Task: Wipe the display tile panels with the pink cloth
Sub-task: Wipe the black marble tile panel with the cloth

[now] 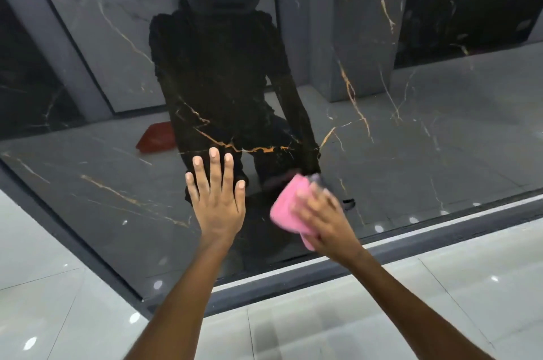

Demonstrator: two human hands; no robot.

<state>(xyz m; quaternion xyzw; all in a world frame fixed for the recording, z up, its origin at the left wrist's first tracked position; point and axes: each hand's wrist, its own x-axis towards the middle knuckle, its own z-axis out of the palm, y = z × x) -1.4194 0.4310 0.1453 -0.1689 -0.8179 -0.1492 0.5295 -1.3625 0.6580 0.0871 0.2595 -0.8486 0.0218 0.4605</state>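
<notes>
Pressing down on the pink cloth [286, 209], the right hand [321, 217] has its grip spread over the bunched fabric; the fingers are motion-blurred, so whether they curl round its edge or only press on top cannot be told. Cloth and hand sit on the dark display tile panel [411, 159], close to the panel's near edge and its grey frame strip [382, 256], with the pale floor tiles [323, 330] nearer still to the person. Just to the left of the cloth, apart from it, the left hand [219, 201] lies flat on the same panel, fingers straight and spread, holding nothing, probably as a brace. The right hand is the working one. Most of the panel lies beyond and to the right of the cloth, its gold veins running away from the frame strip, so the coming strokes likely need to travel outward and upward across that glossy surface. Farther up, the panel mirrors a dark figure and a red object [155, 136].
</notes>
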